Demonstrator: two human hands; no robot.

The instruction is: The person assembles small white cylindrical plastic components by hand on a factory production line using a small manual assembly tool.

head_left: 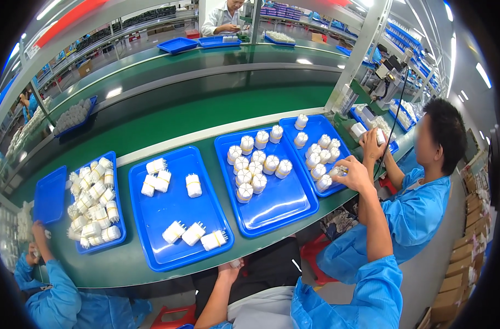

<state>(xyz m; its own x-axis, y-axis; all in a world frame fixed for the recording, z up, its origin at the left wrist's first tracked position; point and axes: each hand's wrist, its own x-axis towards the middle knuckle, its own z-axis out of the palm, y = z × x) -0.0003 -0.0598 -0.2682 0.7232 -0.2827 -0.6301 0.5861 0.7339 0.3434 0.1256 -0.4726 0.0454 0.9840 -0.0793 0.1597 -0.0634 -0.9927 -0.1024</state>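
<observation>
My right hand [353, 174] reaches over the near edge of the right blue tray [311, 127], its fingers closed on a white cylindrical part [337, 171]. More such parts stand upright in that tray. Low at the table's front edge, my left hand [228, 270] is wrapped round another white part [236, 264], mostly hidden by the fingers. Left of the right tray, a second blue tray [277, 211] holds several upright parts, grouped toward its far side. In the blue tray [178, 205] farther left, several parts with thin metal pins lie on their sides.
A full blue tray [118, 211] of piled parts and a bare blue tray [50, 197] lie at the left. Co-workers in blue sit on both sides, one holding a white part [381, 137]. Beyond the trays runs a green conveyor belt [206, 104]. A metal post [359, 55] rises at the far right.
</observation>
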